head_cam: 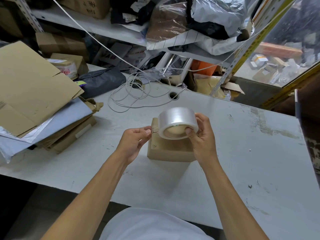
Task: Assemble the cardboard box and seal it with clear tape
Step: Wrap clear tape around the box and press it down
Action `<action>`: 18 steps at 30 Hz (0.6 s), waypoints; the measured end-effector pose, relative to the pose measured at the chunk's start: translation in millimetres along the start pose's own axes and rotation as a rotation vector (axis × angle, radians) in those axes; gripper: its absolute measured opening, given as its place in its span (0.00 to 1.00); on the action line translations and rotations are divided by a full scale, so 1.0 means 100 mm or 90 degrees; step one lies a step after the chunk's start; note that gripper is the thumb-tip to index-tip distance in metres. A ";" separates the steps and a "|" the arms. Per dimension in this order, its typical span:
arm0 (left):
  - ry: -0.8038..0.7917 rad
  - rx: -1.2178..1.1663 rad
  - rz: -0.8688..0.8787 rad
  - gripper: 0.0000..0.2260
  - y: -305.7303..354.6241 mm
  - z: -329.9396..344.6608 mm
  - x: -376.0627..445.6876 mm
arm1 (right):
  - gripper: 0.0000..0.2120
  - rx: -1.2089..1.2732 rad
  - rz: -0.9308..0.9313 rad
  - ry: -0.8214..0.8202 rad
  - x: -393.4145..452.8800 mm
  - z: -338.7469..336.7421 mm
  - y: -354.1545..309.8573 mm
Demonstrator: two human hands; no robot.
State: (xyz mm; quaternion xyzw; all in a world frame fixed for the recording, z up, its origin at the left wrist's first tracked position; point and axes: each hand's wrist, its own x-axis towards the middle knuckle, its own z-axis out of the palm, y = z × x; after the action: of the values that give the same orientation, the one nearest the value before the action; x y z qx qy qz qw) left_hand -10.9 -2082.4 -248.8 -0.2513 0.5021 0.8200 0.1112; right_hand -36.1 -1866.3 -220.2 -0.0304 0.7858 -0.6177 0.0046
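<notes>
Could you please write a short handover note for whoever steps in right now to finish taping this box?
Right hand: holds the clear tape roll above the box, thumb in its core.
Left hand: pinches the tape's free end, a short strip peeled off.
Cardboard box: on the white table under the roll, folded shut.
Done: box assembled, tape started.
Left: no tape visibly on the box yet; pull a length, stick it over the seam, cut.

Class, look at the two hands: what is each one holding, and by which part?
The right hand grips the tape roll by its rim, thumb inside the core. The left hand pinches the tape's loose end.
</notes>
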 end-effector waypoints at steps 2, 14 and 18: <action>-0.012 0.000 -0.031 0.07 -0.01 -0.02 0.03 | 0.26 -0.022 0.001 -0.001 0.01 0.01 0.02; 0.204 0.387 0.130 0.11 0.03 0.11 -0.07 | 0.25 -0.023 0.011 -0.004 0.01 0.01 -0.01; 0.221 0.453 0.271 0.07 -0.02 0.24 -0.26 | 0.25 -0.030 0.013 -0.007 0.00 0.01 -0.03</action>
State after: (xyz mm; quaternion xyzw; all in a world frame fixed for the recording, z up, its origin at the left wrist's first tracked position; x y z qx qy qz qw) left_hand 5.1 -2058.3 -227.4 -0.2223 0.8045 0.5467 -0.0667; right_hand -35.9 -1868.3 -217.8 -0.0254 0.8005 -0.5986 0.0144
